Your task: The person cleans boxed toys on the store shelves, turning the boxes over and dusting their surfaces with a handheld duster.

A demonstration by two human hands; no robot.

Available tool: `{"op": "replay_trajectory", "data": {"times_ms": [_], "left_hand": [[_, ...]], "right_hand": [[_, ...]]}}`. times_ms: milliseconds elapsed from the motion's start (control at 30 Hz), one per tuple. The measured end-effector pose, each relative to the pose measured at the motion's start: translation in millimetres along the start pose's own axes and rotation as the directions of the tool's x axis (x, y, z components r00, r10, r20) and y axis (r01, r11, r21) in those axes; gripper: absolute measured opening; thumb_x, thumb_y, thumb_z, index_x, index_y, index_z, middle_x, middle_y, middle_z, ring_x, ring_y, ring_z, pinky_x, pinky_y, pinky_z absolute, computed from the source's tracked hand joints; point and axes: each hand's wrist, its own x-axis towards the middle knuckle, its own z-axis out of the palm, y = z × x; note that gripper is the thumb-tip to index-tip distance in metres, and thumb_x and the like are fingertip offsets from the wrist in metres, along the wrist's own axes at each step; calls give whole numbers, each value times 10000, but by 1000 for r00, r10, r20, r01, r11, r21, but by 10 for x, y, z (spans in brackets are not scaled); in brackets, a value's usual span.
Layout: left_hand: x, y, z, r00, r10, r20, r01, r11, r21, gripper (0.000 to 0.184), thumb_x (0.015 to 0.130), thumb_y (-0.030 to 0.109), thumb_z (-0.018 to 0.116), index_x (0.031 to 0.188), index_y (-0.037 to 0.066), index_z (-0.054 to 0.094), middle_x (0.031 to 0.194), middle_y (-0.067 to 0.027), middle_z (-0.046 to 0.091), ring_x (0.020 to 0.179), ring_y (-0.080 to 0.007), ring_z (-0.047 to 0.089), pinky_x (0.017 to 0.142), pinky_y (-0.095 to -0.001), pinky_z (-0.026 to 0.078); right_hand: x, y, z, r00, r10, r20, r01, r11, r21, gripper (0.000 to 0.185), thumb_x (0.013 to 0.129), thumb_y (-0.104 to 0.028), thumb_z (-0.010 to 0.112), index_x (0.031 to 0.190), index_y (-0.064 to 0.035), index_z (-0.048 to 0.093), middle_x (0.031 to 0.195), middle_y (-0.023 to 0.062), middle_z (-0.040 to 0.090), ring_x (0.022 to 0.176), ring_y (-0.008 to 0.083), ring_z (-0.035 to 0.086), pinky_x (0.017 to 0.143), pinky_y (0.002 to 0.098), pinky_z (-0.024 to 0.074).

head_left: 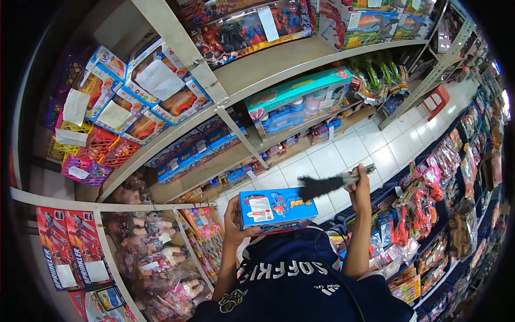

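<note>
The blue rectangular cardboard toy box runs left to right, its left end held in the left hand. The dark, fluffy-headed duster, its handle pinched in the right hand, points left toward the box's far right corner; contact unclear.

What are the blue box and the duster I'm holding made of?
The blue box looks like printed cardboard, smooth and perhaps glossy: flat panels, straight edges. The duster has a matte, dark head, possibly feathers or soft fibre, given its ragged outline. Blur hides which.
</note>
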Motion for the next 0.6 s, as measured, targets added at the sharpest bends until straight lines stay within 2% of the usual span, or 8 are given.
{"op": "replay_trajectory", "data": {"times_ms": [67, 167, 200, 300, 367, 400, 500, 600], "left_hand": [[19, -31, 6, 1000, -2, 1, 2, 999, 36, 1049, 532, 321, 914, 1386, -11, 402, 1251, -136, 562, 1187, -244, 552, 1066, -379, 401], [10, -14, 48, 999, -27, -18, 27, 1000, -10, 1049, 534, 325, 907, 1388, -12, 400, 1253, -131, 563, 1184, -235, 554, 1050, -371, 419], [8, -15, 55, 999, -32, -14, 31, 999, -9, 1049, 534, 325, 907, 1388, -12, 400, 1253, -131, 563, 1184, -235, 554, 1050, -371, 419], [23, -18, 29, 998, -57, -1, 57, 998, -13, 1056, 534, 323, 901, 1393, -19, 391, 1256, -124, 563, 1184, -227, 557, 1035, -356, 436], [9, -60, 14, 998, -57, -14, 56, 996, -66, 990, 544, 249, 923, 1352, -11, 413, 1219, -117, 579, 1160, -221, 563, 1049, -352, 414], [-48, -123, 44, 995, -40, -87, 32, 995, -98, 980, 545, 247, 920, 1348, -7, 417, 1220, -106, 579, 1160, -218, 567, 1039, -351, 429], [-60, -127, 16, 994, -57, -96, 45, 992, -121, 991, 547, 254, 907, 1360, -13, 408, 1243, -102, 570, 1159, -216, 574, 1011, -356, 464], [-52, -141, -12, 993, -34, -113, 21, 993, -112, 1002, 563, 267, 881, 1390, -14, 389, 1245, -106, 575, 1150, -211, 582, 1005, -354, 470]], "right_hand": [[-59, -71, 1, 1000, -17, 13, 18, 996, -91, 397, 1008, -468, 473, 819, -120, 492, 542, -51, 342, 453, 63, 301, 453, 245, 245], [-38, -123, 49, 987, -68, -148, 67, 998, -13, 402, 1008, -465, 477, 809, -116, 492, 549, -52, 343, 450, 63, 300, 452, 242, 251], [-29, -127, 1, 993, -98, -68, 99, 995, 8, 404, 1010, -464, 476, 808, -114, 489, 552, -50, 348, 456, 65, 308, 454, 236, 256], [12, -97, -46, 997, -78, -5, 78, 997, 7, 401, 1012, -468, 474, 818, -116, 489, 551, -48, 353, 463, 65, 316, 460, 228, 259], [67, -21, -30, 991, -122, -60, 124, 992, 29, 403, 1012, -473, 470, 811, -125, 492, 549, -46, 360, 467, 66, 320, 465, 222, 261], [64, -18, -17, 989, -118, -88, 121, 992, 23, 404, 1012, -473, 470, 802, -128, 495, 549, -44, 362, 468, 67, 319, 465, 225, 260], [20, -51, 26, 1000, -11, -7, 11, 1000, 12, 397, 1012, -467, 471, 813, -125, 500, 529, -46, 337, 464, 73, 302, 465, 242, 248], [39, -18, 76, 997, -73, -17, 74, 996, 56, 413, 1013, -476, 462, 811, -116, 489, 520, -50, 317, 460, 80, 293, 468, 245, 247]]}}
